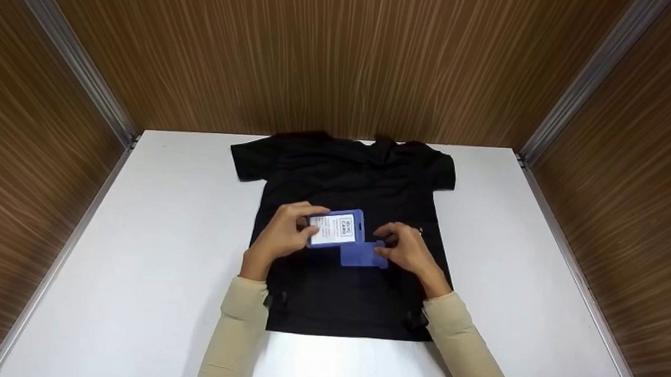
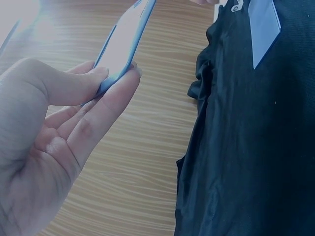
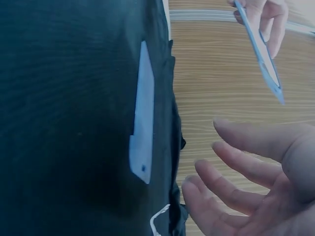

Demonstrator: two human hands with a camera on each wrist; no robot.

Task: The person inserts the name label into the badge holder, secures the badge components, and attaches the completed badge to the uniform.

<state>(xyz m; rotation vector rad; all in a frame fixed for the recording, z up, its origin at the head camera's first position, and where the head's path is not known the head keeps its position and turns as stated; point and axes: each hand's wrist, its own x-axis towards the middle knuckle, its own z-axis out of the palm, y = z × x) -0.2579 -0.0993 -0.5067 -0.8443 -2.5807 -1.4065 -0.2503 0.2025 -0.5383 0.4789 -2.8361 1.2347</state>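
Observation:
My left hand (image 1: 285,232) grips a blue card holder (image 1: 360,224) by one end, thumb on top and fingers beneath. A white printed card (image 1: 331,228) sits inside its frame. The left wrist view has the holder (image 2: 132,64) tilted and raised above the surface. On a black short-sleeved shirt (image 1: 329,303) lies a flat blue cover piece (image 1: 359,255), also visible in the right wrist view as a separate blue plate (image 3: 144,113). Beside and above that piece hovers my right hand (image 1: 406,247). Its fingers (image 3: 236,196) are loosely bent, with nothing between them.
The shirt is spread on a white table (image 1: 184,232), its collar toward the back. Wood-patterned panels (image 1: 342,57) enclose the back and both sides. A thin white loop (image 3: 157,219) appears near the shirt's edge in the right wrist view.

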